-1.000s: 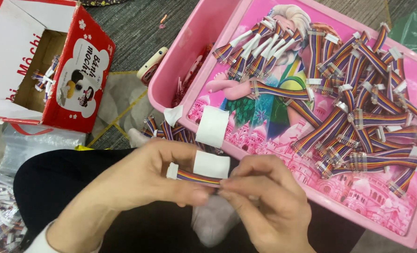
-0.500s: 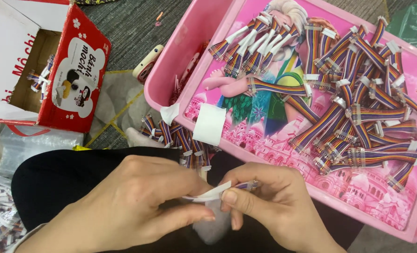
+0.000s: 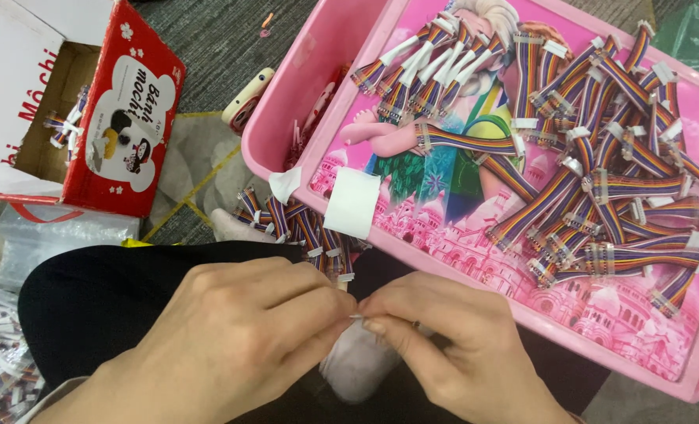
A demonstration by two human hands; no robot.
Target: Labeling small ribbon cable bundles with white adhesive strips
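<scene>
Where a second ago the left hand (image 3: 231, 338) and right hand (image 3: 451, 345) held a short rainbow-striped ribbon cable with a white paper label standing open above it, both hands have now drawn together over the lap and the label is folded out of sight. Only a thin sliver of the small rainbow ribbon cable (image 3: 359, 317) shows where thumbs and forefingers meet; the fingers (image 3: 330, 310) of both hands are pinched closed on it, tip to tip. By my reading, the label has been wrapped and is being pressed down, so this piece looks close to finished.

At 12 o'clock from the hands, a loose bundle of labelled rainbow cables (image 3: 298, 228) lies against the black-clad leg (image 3: 106, 302). At 1 o'clock lies a pink plastic tray lid with a cartoon castle print (image 3: 475, 259), carrying a strip of white adhesive labels (image 3: 352, 202) and, towards 2 o'clock, a large heap of finished rainbow cables (image 3: 600, 188). A pink plastic tub (image 3: 302, 86) stands behind the lid.

At 10 o'clock a red and white cardboard box (image 3: 129, 133) stands open with a few cables inside. No counter is used: everything rests on grey woven floor matting (image 3: 208, 39), with clear plastic bags (image 3: 59, 239) at 9 o'clock.
</scene>
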